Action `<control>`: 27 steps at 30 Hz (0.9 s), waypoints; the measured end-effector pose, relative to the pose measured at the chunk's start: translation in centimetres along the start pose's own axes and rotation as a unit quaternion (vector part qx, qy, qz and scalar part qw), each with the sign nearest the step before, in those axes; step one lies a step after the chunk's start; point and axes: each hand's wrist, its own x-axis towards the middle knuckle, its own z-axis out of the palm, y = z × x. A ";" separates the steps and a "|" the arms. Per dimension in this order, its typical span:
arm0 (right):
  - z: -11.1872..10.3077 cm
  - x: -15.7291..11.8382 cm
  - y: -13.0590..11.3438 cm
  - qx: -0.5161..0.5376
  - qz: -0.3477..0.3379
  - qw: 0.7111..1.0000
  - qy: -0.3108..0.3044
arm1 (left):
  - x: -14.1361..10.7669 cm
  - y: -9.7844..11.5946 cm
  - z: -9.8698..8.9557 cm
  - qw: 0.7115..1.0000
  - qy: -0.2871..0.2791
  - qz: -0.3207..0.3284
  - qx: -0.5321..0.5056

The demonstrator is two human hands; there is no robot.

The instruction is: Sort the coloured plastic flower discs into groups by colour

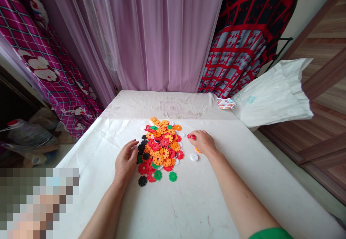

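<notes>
A heap of plastic snowflake discs in orange, red, green, black and white lies mid-table. My left hand rests at the heap's left edge, beside some black discs, its fingers loosely stretched and holding nothing visible. To the right of the heap, my right hand pinches a red snowflake disc at its fingertips. An orange disc shows partly from beneath that hand. Just below lies a white disc. A green disc and a black disc lie at the heap's near side.
The table wears a white cover. At its far right stand a small patterned paper piece and a white bag. Purple curtains hang behind. Another person's pixelated arm appears at lower left.
</notes>
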 end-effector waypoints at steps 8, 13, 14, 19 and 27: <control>-0.8 0.2 -3.4 0.041 -0.067 0.997 0.009 | 0.0 -0.2 0.0 1.000 -0.005 -0.002 -0.006; 0.0 0.6 -7.2 0.092 -0.223 0.970 -0.025 | -0.1 0.2 0.0 1.000 -0.003 -0.008 -0.015; 0.1 0.7 -7.6 0.091 -0.234 0.967 -0.039 | -0.2 0.3 0.0 1.000 -0.002 -0.009 -0.016; 0.4 1.3 -8.4 0.059 -0.236 0.966 -0.085 | -0.2 0.5 0.0 1.000 0.003 -0.011 -0.025; -1.0 0.0 -5.5 0.070 -0.154 0.985 0.025 | -0.1 0.2 0.1 1.000 0.006 -0.005 -0.023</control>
